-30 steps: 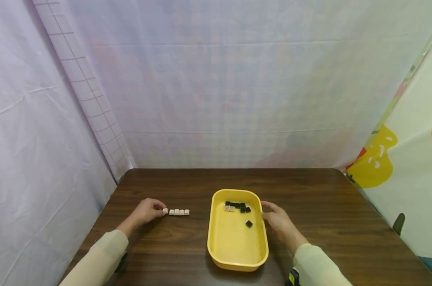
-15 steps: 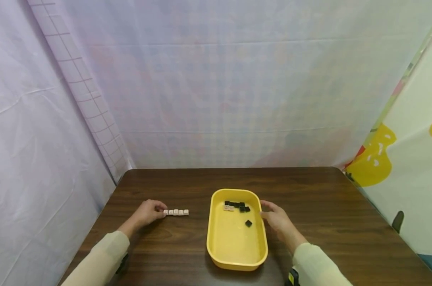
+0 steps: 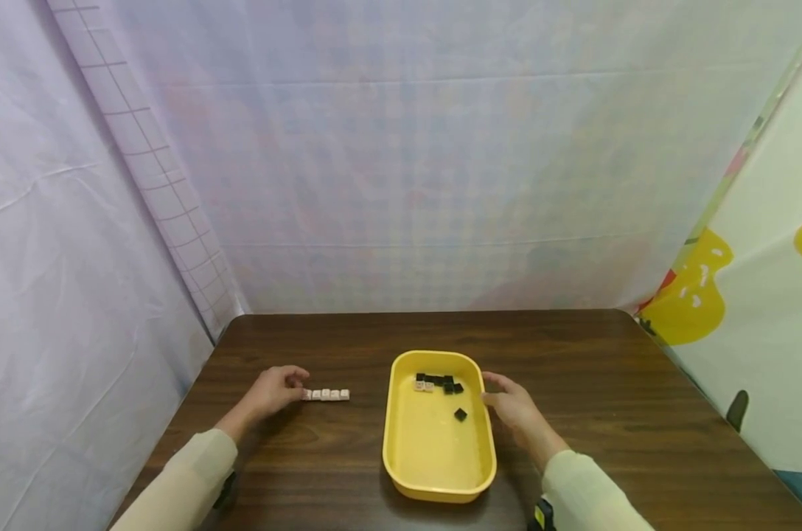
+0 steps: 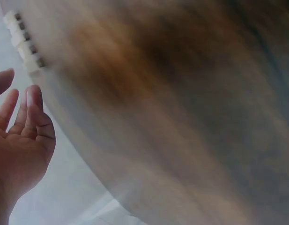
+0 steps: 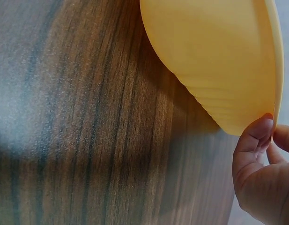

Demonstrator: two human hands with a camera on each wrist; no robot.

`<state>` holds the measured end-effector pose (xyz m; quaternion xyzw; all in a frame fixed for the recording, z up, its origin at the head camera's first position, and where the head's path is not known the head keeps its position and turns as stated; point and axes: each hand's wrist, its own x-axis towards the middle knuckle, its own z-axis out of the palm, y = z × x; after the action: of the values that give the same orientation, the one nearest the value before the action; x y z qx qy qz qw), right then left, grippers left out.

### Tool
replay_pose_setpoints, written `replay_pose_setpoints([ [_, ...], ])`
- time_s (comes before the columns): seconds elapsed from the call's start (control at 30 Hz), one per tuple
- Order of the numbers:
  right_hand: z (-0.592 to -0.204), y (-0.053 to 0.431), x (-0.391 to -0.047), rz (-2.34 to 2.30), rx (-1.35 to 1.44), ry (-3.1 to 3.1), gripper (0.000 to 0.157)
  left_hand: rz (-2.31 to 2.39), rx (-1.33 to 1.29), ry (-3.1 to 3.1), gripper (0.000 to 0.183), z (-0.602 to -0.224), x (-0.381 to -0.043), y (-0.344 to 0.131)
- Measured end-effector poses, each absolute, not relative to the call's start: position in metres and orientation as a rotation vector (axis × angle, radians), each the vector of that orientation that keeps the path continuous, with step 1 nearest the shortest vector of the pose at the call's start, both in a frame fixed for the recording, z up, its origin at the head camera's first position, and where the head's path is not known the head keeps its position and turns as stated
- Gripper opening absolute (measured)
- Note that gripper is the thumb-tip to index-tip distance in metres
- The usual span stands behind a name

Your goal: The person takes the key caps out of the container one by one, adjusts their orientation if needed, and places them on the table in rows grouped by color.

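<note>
A short row of several white keycaps (image 3: 326, 395) lies on the brown table, also in the left wrist view as a pale row (image 4: 25, 41) at the upper left. At the row's left end is my left hand (image 3: 276, 391); its thumb is close to the end keycap and the other fingers are raised off it. In the left wrist view this hand (image 4: 23, 145) has its fingers apart and holds nothing. My right hand (image 3: 517, 409) pinches the right rim of a yellow tray (image 3: 441, 450), thumb and fingers on either side of the wall (image 5: 219, 61).
Inside the tray, near its far end, lie several black keycaps (image 3: 448, 385) and two white keycaps (image 3: 424, 386). One black keycap (image 3: 461, 414) lies apart from them. A white curtain (image 3: 414, 184) hangs behind the table (image 3: 573, 369).
The end keycap has slid right and closed the gap to the row. My left fingers have since spread and lifted off it. My right hand has stayed on the tray rim.
</note>
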<state>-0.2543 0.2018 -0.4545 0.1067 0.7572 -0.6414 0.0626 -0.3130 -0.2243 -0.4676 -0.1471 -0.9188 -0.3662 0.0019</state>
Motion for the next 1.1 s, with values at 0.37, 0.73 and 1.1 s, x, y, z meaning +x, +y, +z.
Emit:
replay_pose_setpoints([
  [0.37,-0.454,0.203,-0.255,-1.954,0.31,2.282,0.05,-1.184,-0.593,-2.817,0.031,-0.434,-0.314,-0.158],
  [0.73,-0.456,0.201,-0.255,-1.949,0.303,2.303,0.049,-0.874,-0.893,-2.856,0.031,-0.423,-0.316,-0.06],
  [1.1,-0.457,0.202,-0.254,-1.925,0.282,2.343,0.049,-0.181,-0.954,-2.981,0.028,-0.442,-0.328,-0.006],
])
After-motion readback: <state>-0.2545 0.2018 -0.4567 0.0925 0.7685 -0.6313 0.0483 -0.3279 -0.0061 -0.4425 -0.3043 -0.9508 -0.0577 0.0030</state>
